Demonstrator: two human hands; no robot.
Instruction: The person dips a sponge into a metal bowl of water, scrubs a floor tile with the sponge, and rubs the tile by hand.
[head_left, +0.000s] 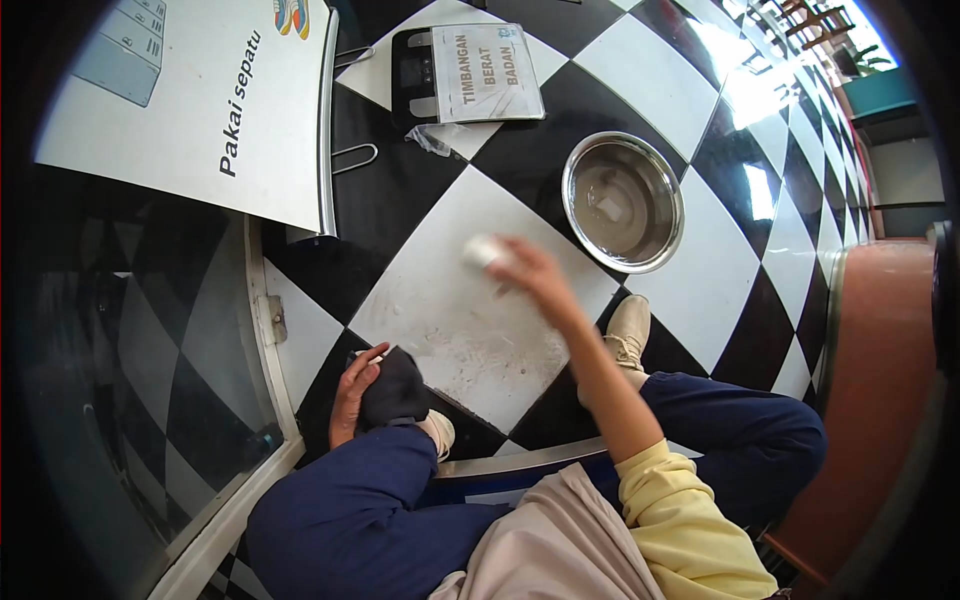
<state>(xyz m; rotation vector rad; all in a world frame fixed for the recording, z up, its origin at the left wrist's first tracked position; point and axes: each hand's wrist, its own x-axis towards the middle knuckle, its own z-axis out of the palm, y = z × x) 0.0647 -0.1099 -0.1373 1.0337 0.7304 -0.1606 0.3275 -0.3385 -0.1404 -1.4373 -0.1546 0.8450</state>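
Note:
My right hand [535, 280] is stretched out over a dirty, wet-looking white floor tile [470, 340]. Its fingers are closed on a rounded white pad [485, 252], smeared by motion, so I cannot make out its exact kind. At the left, beside my shoe, my left hand [352, 392] curls around a bunched dark cloth [395, 388]. A small whitish bit [380, 357] shows by its fingertips. Beyond my right hand stands a round metal basin [668, 215] with cloudy water in it.
A scale [415, 75] with a paper sign [487, 75] lies ahead, a scrap of clear plastic [435, 138] beside it. A printed board [200, 130] and a glass door frame [270, 330] stand at the left. An orange-pink panel [865, 380] borders the right.

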